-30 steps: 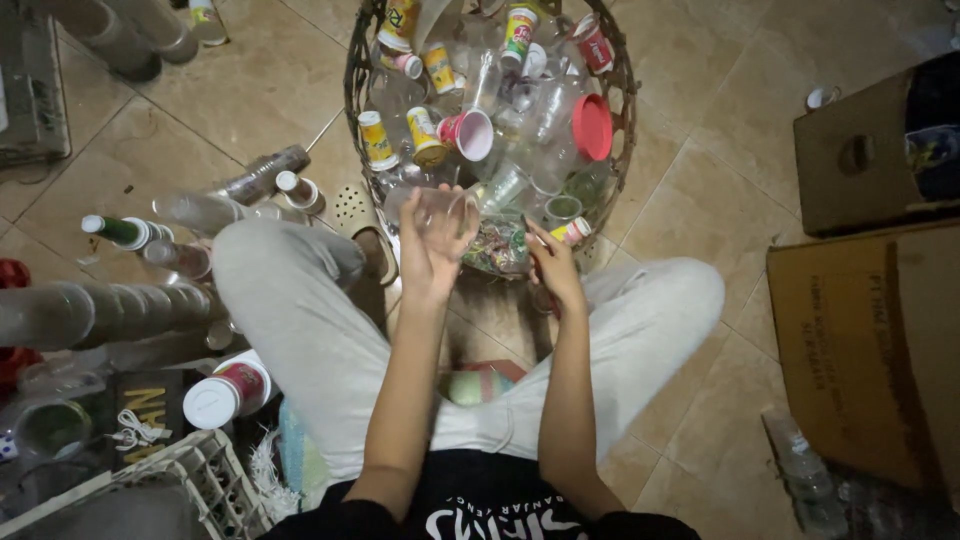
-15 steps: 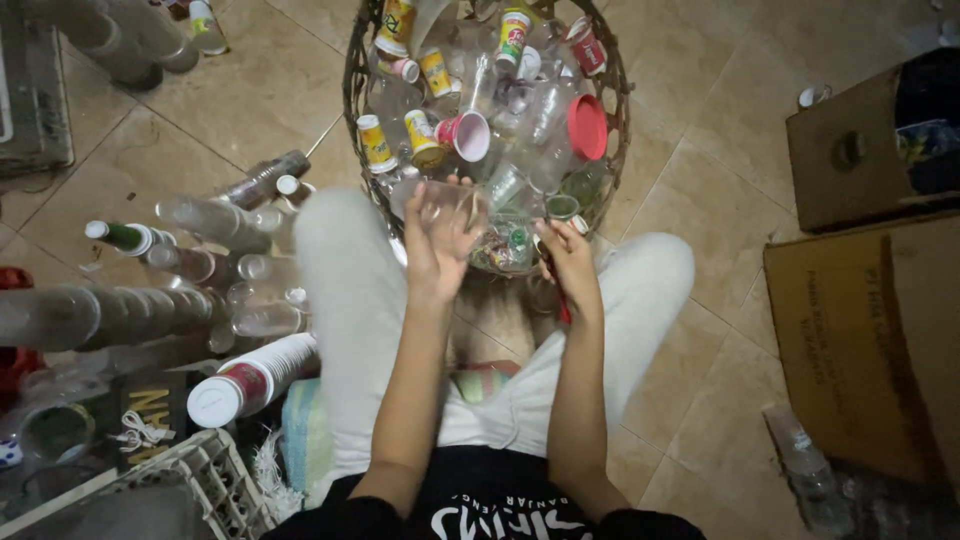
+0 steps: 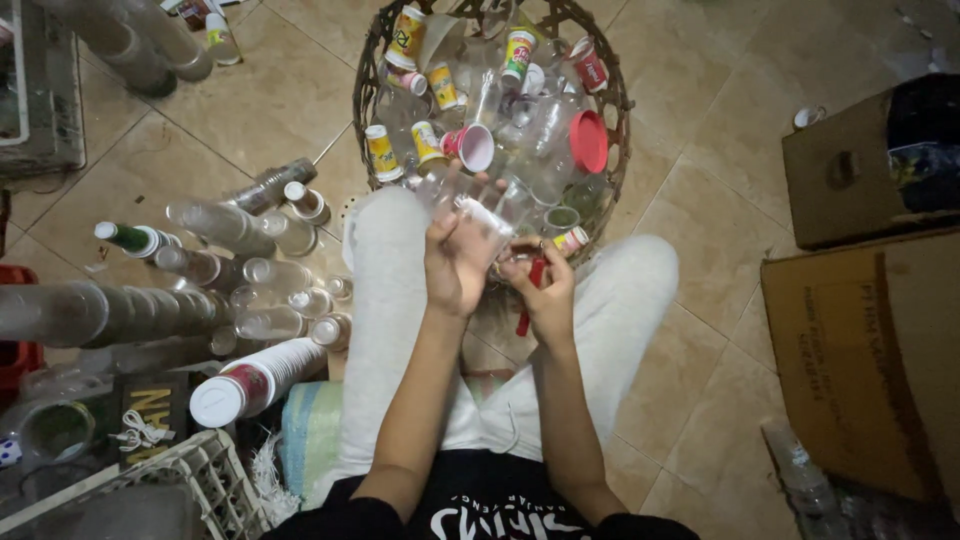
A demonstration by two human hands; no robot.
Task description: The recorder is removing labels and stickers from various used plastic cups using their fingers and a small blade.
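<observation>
A person sits on the tiled floor with the legs in light grey trousers [image 3: 400, 300] spread around a round woven basket [image 3: 612, 130] at the far side. The left hand [image 3: 458, 262] is raised between the knees and grips a clear plastic cup [image 3: 487, 205], its fingers curled around the cup wall; the cup lies just at the near edge of the basket. The right hand [image 3: 546, 288] is just beside it, nearly touching, and its fingers are closed on a small red strip [image 3: 532, 285] that hangs down from them; what the strip is joined to I cannot tell.

The basket is filled with clear cups, small yellow-labelled cups [image 3: 382, 152], a pink cup [image 3: 470, 147] lying on its side and a red round lid [image 3: 589, 141].

On the left of the person there are long stacks of clear cups lying on the floor [image 3: 130, 310], and a stack of white cups with a red band [image 3: 250, 380] near the left knee. A white plastic crate [image 3: 190, 475] stands at the near left corner. On the right, well apart from the hands, stand two brown cardboard boxes [image 3: 870, 350].
</observation>
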